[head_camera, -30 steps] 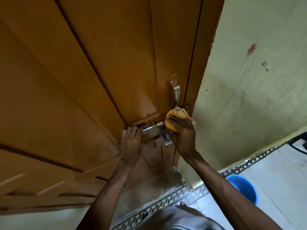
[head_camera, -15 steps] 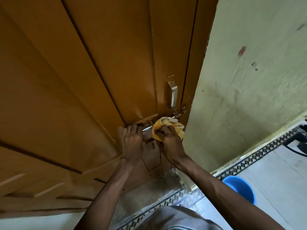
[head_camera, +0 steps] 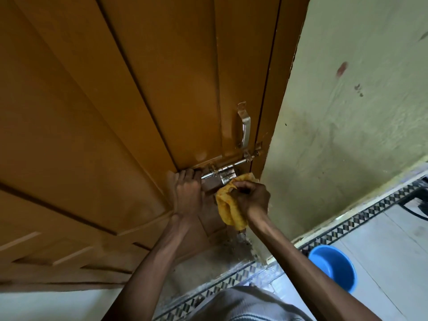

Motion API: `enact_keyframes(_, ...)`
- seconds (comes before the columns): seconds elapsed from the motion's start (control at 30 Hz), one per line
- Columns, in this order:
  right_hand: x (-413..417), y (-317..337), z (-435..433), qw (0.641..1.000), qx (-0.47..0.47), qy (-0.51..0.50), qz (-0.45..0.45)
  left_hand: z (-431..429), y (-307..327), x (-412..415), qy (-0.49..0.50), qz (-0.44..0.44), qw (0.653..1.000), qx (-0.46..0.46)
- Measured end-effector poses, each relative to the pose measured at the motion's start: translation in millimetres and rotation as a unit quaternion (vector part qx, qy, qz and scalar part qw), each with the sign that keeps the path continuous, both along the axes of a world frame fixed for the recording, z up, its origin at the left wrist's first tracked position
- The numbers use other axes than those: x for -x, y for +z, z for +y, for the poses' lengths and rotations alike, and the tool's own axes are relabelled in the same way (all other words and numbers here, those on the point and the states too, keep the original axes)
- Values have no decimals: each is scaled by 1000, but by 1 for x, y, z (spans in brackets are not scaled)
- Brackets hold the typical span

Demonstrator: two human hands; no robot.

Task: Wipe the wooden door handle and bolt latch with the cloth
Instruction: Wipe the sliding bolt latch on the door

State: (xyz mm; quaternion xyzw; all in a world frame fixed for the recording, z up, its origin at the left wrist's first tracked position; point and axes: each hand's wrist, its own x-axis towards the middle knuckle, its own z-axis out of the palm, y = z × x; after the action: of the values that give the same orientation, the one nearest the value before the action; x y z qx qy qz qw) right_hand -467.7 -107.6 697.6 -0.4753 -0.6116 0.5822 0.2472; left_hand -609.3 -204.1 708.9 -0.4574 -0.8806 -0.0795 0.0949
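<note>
A round blue plastic bucket (head_camera: 333, 267) sits on the tiled floor; its contents aren't visible. The right hand (head_camera: 251, 198) has its fingers clamped on a crumpled yellow cloth (head_camera: 228, 209) just below the shiny metal bolt latch (head_camera: 228, 170) on the brown wooden door (head_camera: 115, 112). The left hand (head_camera: 187, 191) rests flat there, fingers together.

Handle (head_camera: 245, 128) on door (head_camera: 115, 112) near its right edge, bolt latch (head_camera: 229, 168) just below it, wall (head_camera: 347, 135) to the right. Left hand (head_camera: 187, 193) against door left of latch; right hand (head_camera: 251, 198) with cloth (head_camera: 228, 206) just below latch. Bucket (head_camera: 333, 267) on floor (head_camera: 382, 239) lower right, well apart from door.
</note>
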Motion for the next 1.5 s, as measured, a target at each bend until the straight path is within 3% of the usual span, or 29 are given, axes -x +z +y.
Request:
enact_keyframes(0.1, 17, 5, -6, 994, 47, -65, 68, 0, 4, -2, 9, -8, 1000, 8)
enact_keyframes(0.2, 39, 6, -15, 969, 170, -112, 142, 2, 7, -3, 15, -8, 1000, 18)
enact_keyframes(0.37, 67, 10, -38, 857, 423, -189, 226, 1, 16, -6, 11, 1, 1000, 17)
enact_keyframes(0.43, 76, 12, -41, 821, 479, -183, 250, 2, 21, -8, 13, -14, 1000, 11)
enact_keyframes(0.53, 86, 8, -41, 803, 502, -164, 274, 2, 28, -7, 18, -37, 999, 35)
enact_keyframes(0.63, 79, 5, -47, 813, 472, -138, 310, 0, 36, -8, 19, -65, 997, 30)
enact_keyframes(0.7, 74, 10, -53, 839, 437, -108, 304, -1, 41, -10, 23, -71, 997, 30)
enact_keyframes(0.83, 78, 7, -57, 928, 309, -87, 190, -2, 38, -5, 22, -64, 997, 35)
enact_keyframes(0.9, 84, 10, -64, 945, 284, -52, 156, -5, 36, 0, 17, -71, 996, 50)
enact_keyframes(0.97, 88, 12, -71, 951, 276, -43, 131, -8, 35, 4, 8, -81, 996, 43)
enact_keyframes(1.07, 88, 13, -64, 926, 345, -95, 116, -11, 38, 4, -6, -77, 997, 25)
enact_keyframes(1.17, 80, 13, -42, 927, 353, -113, 63, -13, 42, 3, -22, -91, 996, 0)
enact_keyframes(1.27, 79, 20, -33, 914, 370, -133, 96, -15, 43, 2, -38, -108, 993, -9)
enact_keyframes(1.5, 77, 19, -57, 938, 330, -33, 97, -15, 35, 7, -39, -88, 995, -8)
